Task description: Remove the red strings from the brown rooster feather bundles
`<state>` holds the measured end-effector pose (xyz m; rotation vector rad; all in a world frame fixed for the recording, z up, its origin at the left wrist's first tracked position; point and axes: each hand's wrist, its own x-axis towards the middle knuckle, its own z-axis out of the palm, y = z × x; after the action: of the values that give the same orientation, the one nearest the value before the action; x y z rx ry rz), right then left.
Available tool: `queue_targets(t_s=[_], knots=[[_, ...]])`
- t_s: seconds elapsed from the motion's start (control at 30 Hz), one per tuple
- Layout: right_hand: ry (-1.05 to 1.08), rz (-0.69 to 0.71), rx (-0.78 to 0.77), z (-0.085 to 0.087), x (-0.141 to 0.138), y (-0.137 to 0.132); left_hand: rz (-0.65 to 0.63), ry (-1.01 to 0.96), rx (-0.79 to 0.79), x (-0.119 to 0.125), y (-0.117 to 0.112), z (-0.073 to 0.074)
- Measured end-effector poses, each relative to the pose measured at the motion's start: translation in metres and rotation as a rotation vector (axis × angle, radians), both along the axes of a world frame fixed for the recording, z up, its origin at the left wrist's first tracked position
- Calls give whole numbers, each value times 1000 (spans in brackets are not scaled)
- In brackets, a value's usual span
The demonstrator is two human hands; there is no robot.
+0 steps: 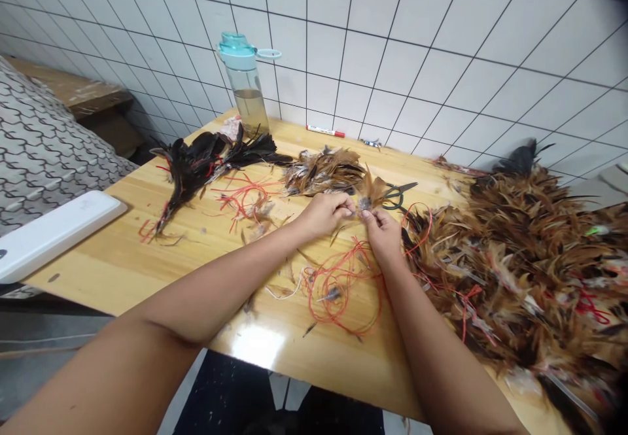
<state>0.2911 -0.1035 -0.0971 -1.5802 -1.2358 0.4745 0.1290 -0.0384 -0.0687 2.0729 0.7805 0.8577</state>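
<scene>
Both my hands meet over the middle of the wooden table (147, 252). My left hand (326, 214) is closed, its fingertips pinching the base of a small bunch of brown feathers (370, 191). My right hand (383, 231) is closed too, pinching the same bunch from the other side. A tangle of red thread (343, 284) lies on the table just below my hands. Black scissors (398, 194) rest right behind the right hand.
A large heap of brown feathers (520, 252) fills the table's right side. A smaller brown pile (321, 170) and a black feather bundle (206, 160) lie further back, with loose red thread (243, 199). A water bottle (245, 85), a red marker (325, 131) and a white flat device (53, 232) are also present.
</scene>
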Motion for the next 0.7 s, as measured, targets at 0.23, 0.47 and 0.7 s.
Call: queue_targets(t_s=[0.23, 0.47, 0.7], knots=[[-62, 117, 19, 1, -1, 0, -52, 105, 302, -2, 2, -4], [-26, 154, -8, -2, 1, 3, -88, 80, 427, -2, 1, -4], [237, -32, 48, -3, 4, 4, 71, 122, 381, -3, 0, -1]])
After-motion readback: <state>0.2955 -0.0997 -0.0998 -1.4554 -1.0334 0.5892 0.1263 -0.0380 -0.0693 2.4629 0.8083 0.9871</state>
